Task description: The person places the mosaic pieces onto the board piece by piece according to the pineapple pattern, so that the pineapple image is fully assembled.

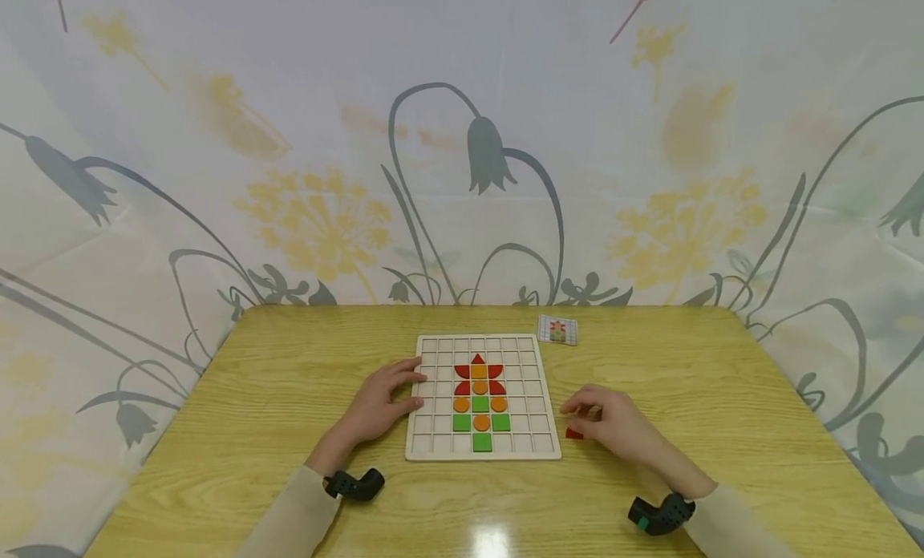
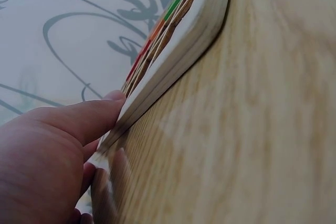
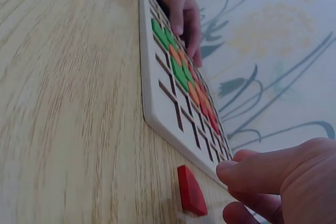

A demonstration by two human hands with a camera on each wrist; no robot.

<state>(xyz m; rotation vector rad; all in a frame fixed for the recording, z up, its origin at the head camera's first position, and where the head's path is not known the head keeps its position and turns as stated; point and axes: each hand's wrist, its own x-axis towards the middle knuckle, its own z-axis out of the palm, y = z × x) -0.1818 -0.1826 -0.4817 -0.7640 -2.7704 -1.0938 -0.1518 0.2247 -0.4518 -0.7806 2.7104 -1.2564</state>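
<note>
A white square grid board lies on the table, with flat red, orange and green pieces set in its middle columns. A red triangle tops the figure; green squares and orange discs fill its lower part. My left hand rests on the board's left edge, the thumb on the rim in the left wrist view. Just right of the board is my right hand, fingers loosely bent, no piece visible in them. Beneath its thumb side a loose red piece with a curved side lies on the table.
A small pattern card lies behind the board's back right corner, showing a similar coloured figure on a grid. The wood-grain table ends at a flower-printed cloth at the back. Each wrist wears a black strapped device.
</note>
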